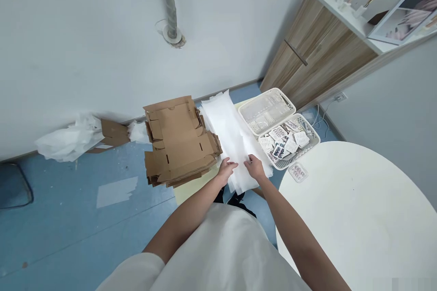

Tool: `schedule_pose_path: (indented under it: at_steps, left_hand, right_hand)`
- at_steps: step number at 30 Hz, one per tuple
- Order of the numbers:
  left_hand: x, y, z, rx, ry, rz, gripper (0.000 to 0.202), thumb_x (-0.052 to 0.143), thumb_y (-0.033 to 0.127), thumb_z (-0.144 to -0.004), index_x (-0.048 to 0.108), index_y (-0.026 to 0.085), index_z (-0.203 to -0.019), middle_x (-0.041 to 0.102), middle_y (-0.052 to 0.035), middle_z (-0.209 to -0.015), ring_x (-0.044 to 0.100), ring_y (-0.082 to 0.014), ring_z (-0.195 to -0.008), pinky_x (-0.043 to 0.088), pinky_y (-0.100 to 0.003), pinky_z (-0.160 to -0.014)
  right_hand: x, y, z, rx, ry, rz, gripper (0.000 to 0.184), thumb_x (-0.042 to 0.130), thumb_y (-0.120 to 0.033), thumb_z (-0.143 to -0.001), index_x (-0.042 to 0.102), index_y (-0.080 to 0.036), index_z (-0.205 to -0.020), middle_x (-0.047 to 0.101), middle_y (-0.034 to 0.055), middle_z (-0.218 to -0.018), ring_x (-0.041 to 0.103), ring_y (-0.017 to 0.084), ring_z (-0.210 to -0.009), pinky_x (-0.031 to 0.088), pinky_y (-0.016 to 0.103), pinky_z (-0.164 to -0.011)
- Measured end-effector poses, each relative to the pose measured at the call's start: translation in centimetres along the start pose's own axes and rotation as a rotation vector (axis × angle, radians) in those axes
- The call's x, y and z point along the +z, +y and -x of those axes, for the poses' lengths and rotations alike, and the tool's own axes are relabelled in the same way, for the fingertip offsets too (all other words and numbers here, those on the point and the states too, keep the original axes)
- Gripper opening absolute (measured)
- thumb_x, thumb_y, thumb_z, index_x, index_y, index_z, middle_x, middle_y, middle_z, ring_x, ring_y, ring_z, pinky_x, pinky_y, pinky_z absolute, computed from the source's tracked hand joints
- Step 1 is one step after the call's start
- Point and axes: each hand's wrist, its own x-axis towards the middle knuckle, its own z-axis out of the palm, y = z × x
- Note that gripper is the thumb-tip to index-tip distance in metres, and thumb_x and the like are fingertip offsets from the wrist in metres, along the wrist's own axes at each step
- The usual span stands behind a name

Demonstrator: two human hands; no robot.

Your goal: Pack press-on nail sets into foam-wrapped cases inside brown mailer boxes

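Observation:
A stack of white foam sheets point(225, 127) lies on a low yellow table point(191, 188). My left hand point(227, 167) rests on the near end of the stack with its fingers curled onto the top sheet. My right hand point(254, 166) pinches the near edge of a sheet close beside it. To the left of the sheets sits a pile of flat brown cardboard box blanks point(177, 141).
Two white baskets stand right of the sheets: one point(266, 110) with clear plastic trays, one point(309, 143) with small printed packs. A small pack point(297, 172) lies on the round white table point(358, 218). Crumpled white wrap point(68, 141) lies by the wall; a wooden cabinet point(321, 54) stands behind.

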Motion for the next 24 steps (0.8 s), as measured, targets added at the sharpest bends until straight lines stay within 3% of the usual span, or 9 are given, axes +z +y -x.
schedule_pose_path:
  at_steps: [3, 6, 8, 10, 12, 15, 17, 19, 24]
  left_hand:
    - [0.4, 0.6, 0.2, -0.002, -0.065, 0.091, 0.05, 0.065, 0.035, -0.064, 0.046, 0.019, -0.108, 0.055, -0.008, -0.1, 0.056, -0.0164, -0.087, 0.042, -0.029, -0.073]
    - [0.7, 0.9, 0.3, 0.05, -0.012, 0.037, 0.032, 0.066, 0.036, -0.063, 0.056, 0.018, -0.088, 0.059, -0.0055, -0.09, 0.056, -0.0151, -0.079, 0.042, -0.026, -0.067]
    - [0.8, 1.0, 0.2, 0.077, 0.031, 0.021, 0.022, 0.065, 0.034, -0.063, 0.057, 0.017, -0.075, 0.06, -0.0036, -0.081, 0.056, -0.0146, -0.074, 0.042, -0.025, -0.064]
    - [0.9, 1.0, 0.2, 0.106, 0.063, 0.048, 0.017, 0.063, 0.032, -0.065, 0.055, 0.017, -0.069, 0.059, -0.0019, -0.073, 0.057, -0.0141, -0.07, 0.042, -0.025, -0.063]
    - [0.9, 1.1, 0.2, 0.141, 0.069, 0.102, 0.015, 0.062, 0.03, -0.066, 0.054, 0.017, -0.068, 0.059, -0.0011, -0.07, 0.058, -0.0138, -0.069, 0.044, -0.026, -0.064]
    - [0.8, 1.5, 0.6, 0.154, 0.004, 0.207, 0.015, 0.062, 0.027, -0.068, 0.054, 0.016, -0.072, 0.062, -0.0026, -0.073, 0.061, -0.0137, -0.068, 0.046, -0.029, -0.071]
    - [0.6, 1.8, 1.0, 0.143, -0.079, 0.285, 0.016, 0.062, 0.026, -0.07, 0.054, 0.016, -0.08, 0.064, -0.0039, -0.076, 0.062, -0.0135, -0.068, 0.046, -0.031, -0.075]
    - [0.4, 2.3, 1.5, 0.117, -0.166, 0.369, 0.023, 0.061, 0.024, -0.071, 0.053, 0.017, -0.091, 0.065, -0.0046, -0.08, 0.062, -0.0137, -0.071, 0.046, -0.033, -0.077]
    - [0.0, 3.6, 2.8, -0.037, -0.292, 0.46, 0.037, 0.059, 0.024, -0.071, 0.051, 0.023, -0.107, 0.064, -0.0032, -0.09, 0.062, -0.0161, -0.08, 0.047, -0.034, -0.078]
  right_hand:
    - [-0.7, -1.0, 0.3, -0.051, -0.084, -0.144, 0.021, 0.049, -0.04, -0.067, 0.048, -0.019, -0.07, 0.05, -0.0026, -0.065, 0.046, 0.013, -0.06, 0.038, 0.026, -0.057]
    - [-1.5, -1.8, 0.5, -0.06, -0.237, -0.363, 0.026, 0.05, -0.045, -0.067, 0.047, -0.02, -0.073, 0.051, -0.0028, -0.067, 0.047, 0.012, -0.06, 0.039, 0.025, -0.056]
    - [-1.8, -1.9, 0.5, -0.06, -0.274, -0.383, 0.028, 0.05, -0.047, -0.067, 0.046, -0.02, -0.072, 0.05, -0.0029, -0.066, 0.047, 0.012, -0.059, 0.039, 0.025, -0.055]
    - [-1.9, -1.5, 0.2, -0.047, -0.172, -0.259, 0.029, 0.051, -0.048, -0.067, 0.047, -0.019, -0.07, 0.049, -0.0027, -0.064, 0.046, 0.013, -0.059, 0.04, 0.027, -0.057]
    - [-1.8, -0.9, -0.1, -0.026, 0.016, -0.083, 0.028, 0.05, -0.047, -0.068, 0.049, -0.019, -0.074, 0.05, -0.0004, -0.068, 0.048, 0.015, -0.063, 0.041, 0.03, -0.061]
    - [-1.4, -0.2, -0.2, -0.056, 0.235, 0.066, 0.038, 0.047, -0.043, -0.071, 0.05, -0.016, -0.098, 0.053, 0.0089, -0.094, 0.051, 0.021, -0.085, 0.041, 0.037, -0.075]
    - [-1.4, -0.2, 0.0, -0.096, 0.277, 0.058, 0.048, 0.046, -0.044, -0.073, 0.045, -0.015, -0.111, 0.049, 0.0133, -0.11, 0.047, 0.023, -0.101, 0.037, 0.04, -0.085]
    - [-1.7, -0.7, 0.2, -0.09, 0.223, -0.02, 0.054, 0.043, -0.048, -0.075, 0.042, -0.016, -0.118, 0.047, 0.0141, -0.117, 0.043, 0.023, -0.109, 0.035, 0.04, -0.09]
    - [-3.3, -2.9, -0.4, 0.027, -0.106, -0.369, 0.057, 0.032, -0.057, -0.079, 0.038, -0.022, -0.124, 0.048, 0.0095, -0.122, 0.049, 0.019, -0.107, 0.041, 0.035, -0.084]
